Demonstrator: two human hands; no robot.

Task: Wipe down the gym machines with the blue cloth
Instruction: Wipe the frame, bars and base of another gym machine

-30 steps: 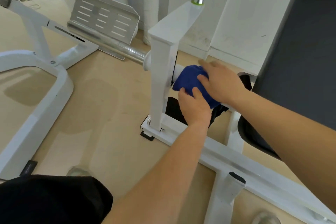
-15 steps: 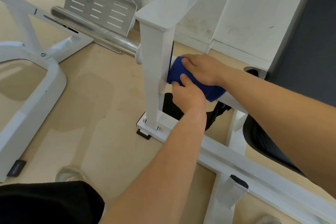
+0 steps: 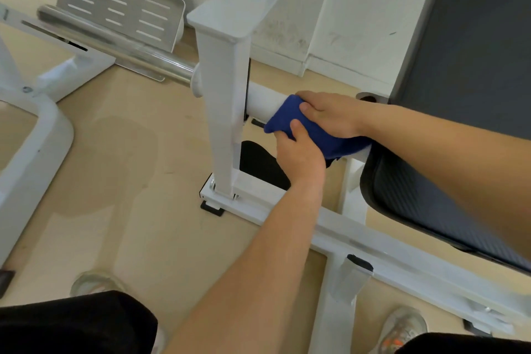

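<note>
Both grips curled round soft blue cloth (image 3: 283, 118) on smooth white tube (image 3: 263, 102): left hand (image 3: 298, 152) beneath, right hand (image 3: 330, 115) atop.

- The beige floor (image 3: 129, 181) spreads below and to the left of the left hand (image 3: 298, 152).
- A white base rail (image 3: 402, 270) stands on it under that hand, with a black foot pad (image 3: 212, 208) down-left of the hand.
- A second white frame (image 3: 43, 158) rests on the floor, far left of the hand.
- Two pale shoes stand on it, one (image 3: 94, 284) lower-left of the hand and one (image 3: 402, 325) lower-right.
</note>
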